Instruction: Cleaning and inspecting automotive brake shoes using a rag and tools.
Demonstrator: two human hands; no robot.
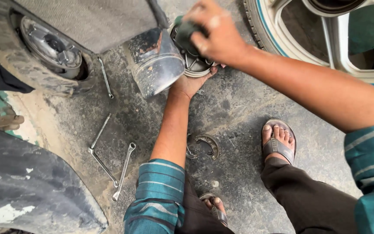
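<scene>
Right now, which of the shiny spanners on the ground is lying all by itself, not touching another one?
The thin spanner up beside the dusty wheel lies alone. The other two spanners lie lower down, ends meeting in a V near the left sleeve.

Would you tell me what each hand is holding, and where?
Left hand supports the round metal plate from beneath its rim; right hand presses a dark cloth onto it.

Dusty grey concrete floor [239, 108], daylight

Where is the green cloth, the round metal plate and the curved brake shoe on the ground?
green cloth [185, 31], head view, on its bunched middle under the right hand.
round metal plate [195, 65], head view, on its lower rim.
curved brake shoe [209, 143], head view, on its arc.
</scene>
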